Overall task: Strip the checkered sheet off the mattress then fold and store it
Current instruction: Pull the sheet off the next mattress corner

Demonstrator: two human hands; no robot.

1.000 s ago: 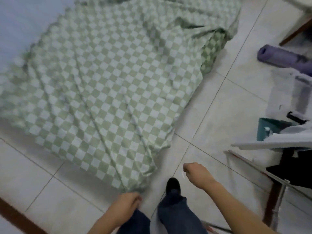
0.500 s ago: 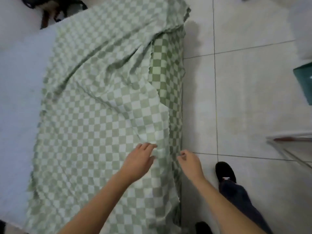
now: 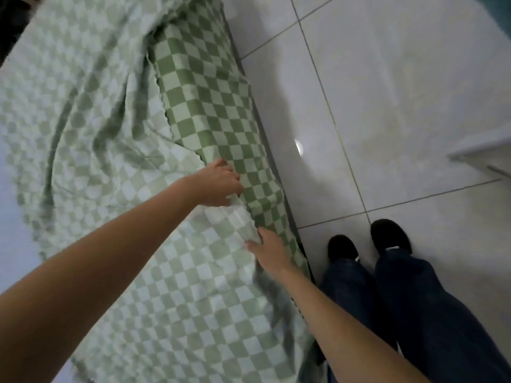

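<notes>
Nearest the camera, two bare forearms reach out over the bed, and to their right stand legs in dark blue trousers (image 3: 414, 313) ending in black shoes (image 3: 342, 247) on the white tiled floor (image 3: 401, 106).

The right hand (image 3: 269, 246) sits at the bed's near edge, thumb spread to one side and forefinger to the other of a raised ridge of cloth, pinching it. A little further on, the left hand (image 3: 221, 183) has its fingers curled round the same ridge, clenched on a bunch of fabric.

The cloth is the checkered sheet (image 3: 193, 294), green and white. It lies rumpled over the mattress (image 3: 8, 194), whose pale surface shows bare along the left side. A paler layer (the reverse, by the look of it) is folded over a strip of stronger green checks that runs along the bed's right edge and drops toward the floor.

Beyond the hands, deep creases fan across the sheet toward the far end of the bed. At the right margin, a white ledge (image 3: 481, 145) juts in above the tiles.
</notes>
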